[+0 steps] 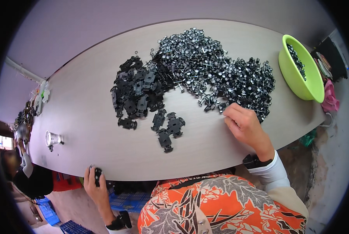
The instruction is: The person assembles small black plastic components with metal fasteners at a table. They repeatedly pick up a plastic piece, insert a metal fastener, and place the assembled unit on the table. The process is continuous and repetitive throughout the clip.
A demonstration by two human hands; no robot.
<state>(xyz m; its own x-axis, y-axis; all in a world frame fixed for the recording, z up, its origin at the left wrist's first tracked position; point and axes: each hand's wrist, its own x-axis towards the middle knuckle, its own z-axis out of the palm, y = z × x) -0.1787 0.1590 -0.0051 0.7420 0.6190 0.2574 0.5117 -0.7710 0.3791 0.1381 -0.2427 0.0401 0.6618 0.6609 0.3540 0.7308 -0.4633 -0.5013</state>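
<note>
A pale counter (205,152) fills most of the view, its curved near edge running in front of the person's orange, leaf-patterned top (225,206). The biggest load on it is a wide heap of small pins (194,54), silver shanks with black and silver heads, spread from the far middle toward the right. A lime-green basin (312,87) stands at the right end, tilted in the view, with more small parts inside. Left of the pins, and touching them, lies a smaller pile of flat black plastic pieces (131,105). Beyond the counter's left end a co-worker (20,167) reaches toward another heap; a pink bag (330,97) sits beyond the basin.

The right hand (244,124) is at the near edge of the pins, fingers curled and thumb drawn close to the index finger — whether a pin is pinched between them, I cannot tell. The left hand (94,189) is at the counter's near edge, fingers wrapped around a black part (98,176). Between the hands, nearer the pile, three loose black pieces (175,125) lie close together — apart from the right hand. Well to the left stands a small clear cup (54,139).
</note>
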